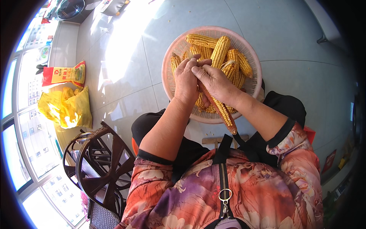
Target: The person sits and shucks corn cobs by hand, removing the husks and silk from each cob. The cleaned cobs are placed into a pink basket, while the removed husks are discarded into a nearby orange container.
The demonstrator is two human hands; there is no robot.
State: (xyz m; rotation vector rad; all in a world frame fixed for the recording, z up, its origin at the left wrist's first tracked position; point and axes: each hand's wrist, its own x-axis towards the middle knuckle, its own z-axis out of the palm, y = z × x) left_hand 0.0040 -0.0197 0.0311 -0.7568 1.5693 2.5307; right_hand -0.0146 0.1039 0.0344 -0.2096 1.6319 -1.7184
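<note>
Both my hands meet over a round pink plastic basket (256,63) that holds several ears of dried yellow corn (220,51). A partly shelled corn cob (221,110) slants from under my hands down toward my lap, with bare reddish-brown cob showing along one side and rows of kernels along the other. My left hand (187,75) is around its upper end, with the fingers partly hidden. My right hand (216,81) lies over the cob, its thumb pressed near my left fingers. Loose kernels (211,109) lie low in the basket.
A wooden stool edge (210,140) shows between my knees. Dark rattan chairs (105,169) stand at the lower left, near a yellow plastic bag (67,107) and a red and yellow printed sack (64,75) by the window. A few kernels lie on the grey tiled floor (286,37).
</note>
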